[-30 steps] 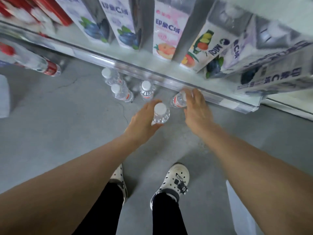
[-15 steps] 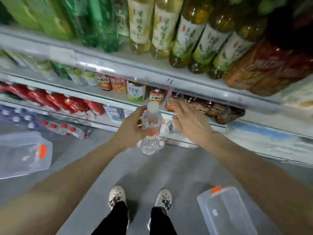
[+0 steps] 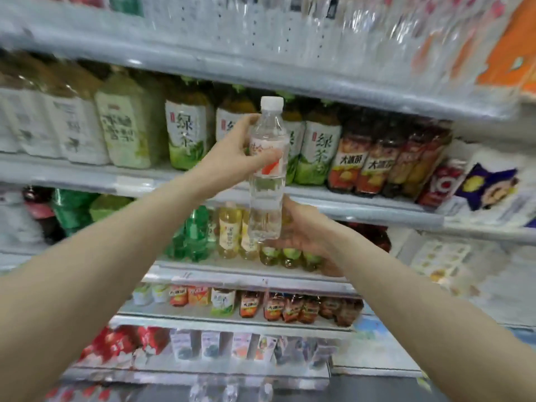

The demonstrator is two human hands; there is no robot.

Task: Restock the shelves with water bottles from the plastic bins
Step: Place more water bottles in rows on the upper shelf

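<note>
I hold a clear water bottle (image 3: 267, 169) with a white cap and a red-and-white label upright in front of the shelves. My left hand (image 3: 232, 158) grips it around the label, thumb across the front. My right hand (image 3: 301, 230) cups its lower end from the right, with the fingers curled behind and under the base. The top shelf (image 3: 203, 58) above carries a blurred row of clear water bottles (image 3: 261, 24). Low at the bottom edge, several more water bottles (image 3: 232, 391) stand on the floor.
Green tea bottles (image 3: 185, 134) and orange-labelled drinks (image 3: 374, 166) fill the shelf behind the held bottle. Lower shelves hold green and yellow bottles (image 3: 229, 233), small cartons (image 3: 249, 307) and juice boxes (image 3: 211, 348). An orange pack (image 3: 510, 53) sits at the upper right.
My left hand has lifted the bottle from the floor up to shelf height as my view tilted upward. My right hand has left the floor bottles and come to the held bottle's base.
</note>
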